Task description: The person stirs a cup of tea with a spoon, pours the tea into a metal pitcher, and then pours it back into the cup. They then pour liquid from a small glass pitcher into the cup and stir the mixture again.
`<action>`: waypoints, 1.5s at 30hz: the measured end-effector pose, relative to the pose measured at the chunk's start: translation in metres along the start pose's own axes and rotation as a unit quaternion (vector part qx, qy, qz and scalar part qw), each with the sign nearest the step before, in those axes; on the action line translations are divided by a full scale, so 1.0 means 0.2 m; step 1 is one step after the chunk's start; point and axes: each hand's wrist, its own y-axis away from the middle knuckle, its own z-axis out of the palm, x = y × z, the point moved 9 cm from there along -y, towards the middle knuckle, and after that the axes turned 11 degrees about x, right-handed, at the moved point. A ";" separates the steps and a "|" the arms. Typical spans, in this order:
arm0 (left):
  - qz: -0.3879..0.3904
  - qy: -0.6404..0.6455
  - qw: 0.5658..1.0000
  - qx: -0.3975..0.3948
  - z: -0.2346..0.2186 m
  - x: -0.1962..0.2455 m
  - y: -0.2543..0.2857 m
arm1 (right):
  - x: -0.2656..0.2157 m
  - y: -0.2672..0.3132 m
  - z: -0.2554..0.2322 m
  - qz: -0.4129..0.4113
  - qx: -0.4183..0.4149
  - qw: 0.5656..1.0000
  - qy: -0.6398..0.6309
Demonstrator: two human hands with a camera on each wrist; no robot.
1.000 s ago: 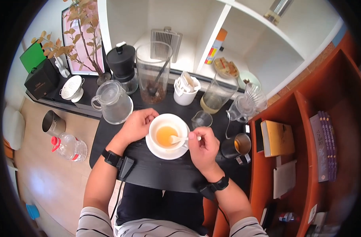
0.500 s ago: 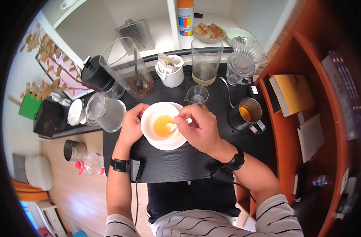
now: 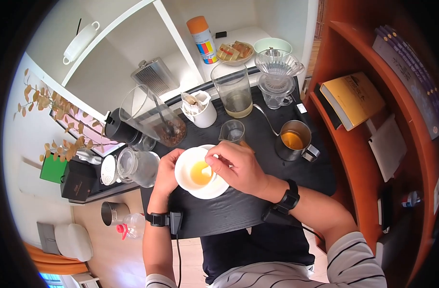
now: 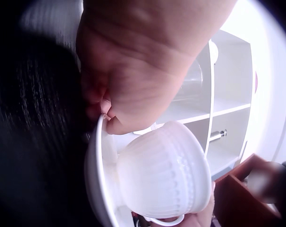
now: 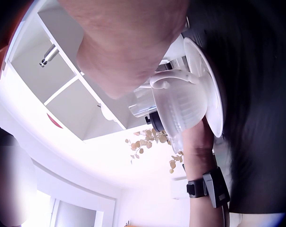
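Note:
A white ribbed cup (image 4: 157,175) with yellowish liquid (image 3: 198,174) stands on its white saucer (image 3: 211,193) near the table's front. My left hand (image 3: 168,169) pinches the saucer's rim between thumb and fingers, seen closely in the left wrist view. Over the cup's right side, my right hand (image 3: 238,165) pinches a white spoon (image 3: 207,172) whose bowl dips into the liquid; most of its handle is hidden by the fingers. The cup's handle (image 5: 173,75) shows below that hand in the right wrist view.
Behind the cup stand a small glass beaker (image 3: 233,130), a white mug (image 3: 203,115) with a drip bag, and tall glasses (image 3: 235,96). A steel pitcher (image 3: 292,144) of amber liquid is at right. Left are a lidded glass jug (image 3: 145,168) and a hand grinder (image 3: 121,127).
The head view has swung, shifting the whole scene in the frame. The spoon has moved within the cup, its handle now steeper, while the left hand stays at the saucer.

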 end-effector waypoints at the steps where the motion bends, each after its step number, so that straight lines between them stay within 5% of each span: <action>1: 0.012 -0.007 1.000 -0.010 0.01 0.01 -0.01 | -0.01 0.00 0.00 -0.014 0.001 1.000 0.008; 15: 0.019 -0.008 1.000 -0.013 0.03 -0.02 -0.08 | -0.05 0.00 -0.01 -0.076 0.014 0.995 0.058; 30: 0.019 -0.029 0.999 0.005 0.01 -0.02 -0.05 | 0.01 0.01 0.04 -0.015 -0.065 0.995 0.072; 45: 0.039 -0.055 0.997 0.030 -0.02 0.03 -0.05 | 0.08 0.05 0.02 0.010 -0.038 0.997 0.074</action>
